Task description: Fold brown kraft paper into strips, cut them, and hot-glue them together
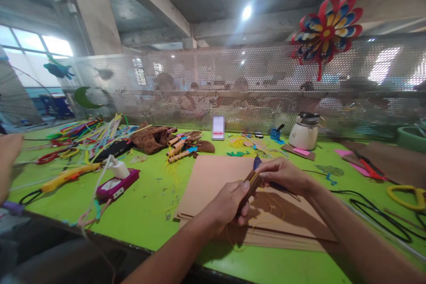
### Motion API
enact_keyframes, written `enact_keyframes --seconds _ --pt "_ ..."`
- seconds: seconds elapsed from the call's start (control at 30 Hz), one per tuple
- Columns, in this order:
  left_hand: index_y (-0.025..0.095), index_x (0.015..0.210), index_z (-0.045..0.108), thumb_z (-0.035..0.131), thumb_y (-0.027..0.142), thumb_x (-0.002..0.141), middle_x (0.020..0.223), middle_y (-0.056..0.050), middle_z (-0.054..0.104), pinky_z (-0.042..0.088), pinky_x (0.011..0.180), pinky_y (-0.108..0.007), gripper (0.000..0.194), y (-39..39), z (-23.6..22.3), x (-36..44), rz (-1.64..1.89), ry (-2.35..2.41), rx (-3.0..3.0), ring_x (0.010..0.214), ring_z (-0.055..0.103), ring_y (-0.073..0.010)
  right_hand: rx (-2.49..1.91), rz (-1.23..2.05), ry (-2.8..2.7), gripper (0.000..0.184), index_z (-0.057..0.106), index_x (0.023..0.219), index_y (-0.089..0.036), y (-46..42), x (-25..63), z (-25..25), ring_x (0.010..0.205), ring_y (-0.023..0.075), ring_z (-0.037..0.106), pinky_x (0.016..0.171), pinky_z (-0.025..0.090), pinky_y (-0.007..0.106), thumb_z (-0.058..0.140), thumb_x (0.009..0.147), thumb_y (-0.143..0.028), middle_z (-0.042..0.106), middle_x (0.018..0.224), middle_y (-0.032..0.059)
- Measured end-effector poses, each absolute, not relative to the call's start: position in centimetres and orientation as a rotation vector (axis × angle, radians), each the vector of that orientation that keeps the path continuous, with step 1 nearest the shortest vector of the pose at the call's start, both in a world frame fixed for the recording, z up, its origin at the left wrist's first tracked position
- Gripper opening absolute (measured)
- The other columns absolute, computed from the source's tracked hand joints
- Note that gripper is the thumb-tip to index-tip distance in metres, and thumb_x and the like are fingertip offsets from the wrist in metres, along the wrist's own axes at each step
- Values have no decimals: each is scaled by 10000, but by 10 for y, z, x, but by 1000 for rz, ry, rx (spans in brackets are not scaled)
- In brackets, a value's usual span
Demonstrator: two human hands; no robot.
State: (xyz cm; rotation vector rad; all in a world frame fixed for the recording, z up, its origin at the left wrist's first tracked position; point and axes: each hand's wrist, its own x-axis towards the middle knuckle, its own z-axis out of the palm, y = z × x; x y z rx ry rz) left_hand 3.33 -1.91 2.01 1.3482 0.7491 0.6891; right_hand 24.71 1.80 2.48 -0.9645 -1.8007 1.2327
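Observation:
My left hand is closed round a dark brown folded strip, thumb on top. My right hand pinches at the strip's upper end, where a yellow string lies across it. What else the right fingers hold is partly hidden; a dark blue pointed thing shows just beyond them. Loose yellow string hangs beneath the hands. Under both hands lies a stack of light brown sheets on the green table.
A purple power strip with a white plug and a yellow glue gun lie left. Brown rolled pieces and a phone stand behind. At right are a white jug, yellow-handled scissors and black cable. Another person's hand shows far left.

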Motion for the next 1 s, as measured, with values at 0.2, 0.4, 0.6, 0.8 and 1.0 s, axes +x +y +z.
enact_keyframes --seconds 0.2,0.4,0.6,0.8,1.0 --pt "149 932 570 404 460 907 558 6 512 280 401 -169 353 -20 18 31 670 658 1440 391 413 -64 -1004 1331 -1810 294 742 758 -137 21 254 20 519 88 512 539 409 223 653 768 -418 642 632 25" --pt "143 915 560 401 430 909 538 40 445 279 382 -168 328 -21 23 32 697 683 1465 368 354 -52 -968 1359 -1887 290 743 820 -123 20 250 21 531 83 490 547 402 221 630 791 -388 625 629 21" --pt "165 924 544 424 456 893 563 36 458 280 389 -166 317 -16 19 31 709 718 1343 376 361 -50 -983 1356 -1759 497 599 1201 -191 14 257 37 724 142 598 714 473 294 675 716 -264 669 899 47" --pt "153 955 528 420 489 883 546 55 437 277 399 -165 360 -14 15 33 733 707 1343 379 340 -50 -1140 933 -1797 361 655 1035 -161 0 227 51 600 104 529 585 433 241 537 838 -439 655 826 46" --pt "170 951 539 469 529 853 579 48 468 311 424 -172 379 -14 14 33 678 682 1324 408 401 -56 -1162 860 -1881 378 565 618 -161 -6 200 44 487 91 459 481 358 218 524 820 -477 545 532 -11"
